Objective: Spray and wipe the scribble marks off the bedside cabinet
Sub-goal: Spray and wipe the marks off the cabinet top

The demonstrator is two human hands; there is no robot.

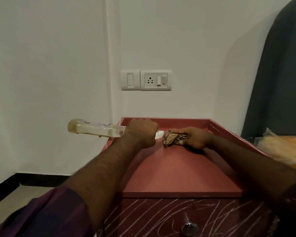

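Cabinet [178, 171], bedside type, red top w/ raised rim, occupies centre to lower right of frame. Scribble marks [161, 214]: pale slanted lines all across the drawer front at bottom centre, around a metal knob [189, 228]; top surface shows no marks where visible. Left hand [142, 132] is fisted round the neck of a clear spray bottle [96, 130], gripping it firmly. Bottle lies approx. horizontal, base out past the cabinet's left edge toward centre left of frame, white nozzle end pointing right at the cloth. Right hand [196, 137] has fingers curled over a bunched patterned cloth [171, 136], held low over the rear part of the top, near the back rim; actual contact w/ the surface can't be confirmed. Hands sit close together, nozzle just beside the cloth. Purple sleeve [46, 214] at lower left. Background: white wall w/ switch and socket plate [146, 80] above the cabinet, black skirting [32, 179] lower left, dark headboard [280, 74] at right edge, orange bedding [284, 147] below it.
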